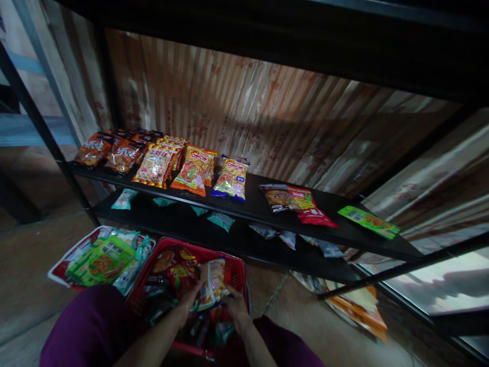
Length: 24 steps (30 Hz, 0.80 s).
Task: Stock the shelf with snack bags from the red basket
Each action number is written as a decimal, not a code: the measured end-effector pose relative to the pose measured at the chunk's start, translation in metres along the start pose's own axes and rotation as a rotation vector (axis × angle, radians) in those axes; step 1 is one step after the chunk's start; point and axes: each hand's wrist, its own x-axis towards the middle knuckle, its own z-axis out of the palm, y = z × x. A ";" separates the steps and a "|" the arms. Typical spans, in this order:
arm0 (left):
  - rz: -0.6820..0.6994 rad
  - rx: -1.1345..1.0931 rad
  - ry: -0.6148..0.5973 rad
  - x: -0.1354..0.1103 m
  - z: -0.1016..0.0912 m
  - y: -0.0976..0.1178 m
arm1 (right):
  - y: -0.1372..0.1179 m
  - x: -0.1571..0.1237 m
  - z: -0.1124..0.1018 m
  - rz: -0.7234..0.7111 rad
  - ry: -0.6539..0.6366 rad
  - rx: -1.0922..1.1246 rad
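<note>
My left hand (192, 294) and my right hand (236, 304) are over the red basket (244, 272) on the floor between my knees. Between them is a yellow snack bag (214, 280) with blue ends, its back seam facing up. Fingers of the left hand press on the bag's left side, while those of the right grip its lower right edge. Under and around it in the basket lie several other snack packets, among them a red one (179, 275). Deeper packets are dark and hard to make out.
A black shelf (252, 214) holds rows of snack bags, with a green packet (369, 221) at its right. More bags lie on the lower shelf (183, 227). Left of me stands another basket (59, 272) of green packets. Orange packaging (359, 311) lies on the floor, right.
</note>
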 end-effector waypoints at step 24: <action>0.656 -0.342 -0.269 -0.144 0.010 0.114 | -0.103 -0.103 0.035 -0.327 -0.046 0.036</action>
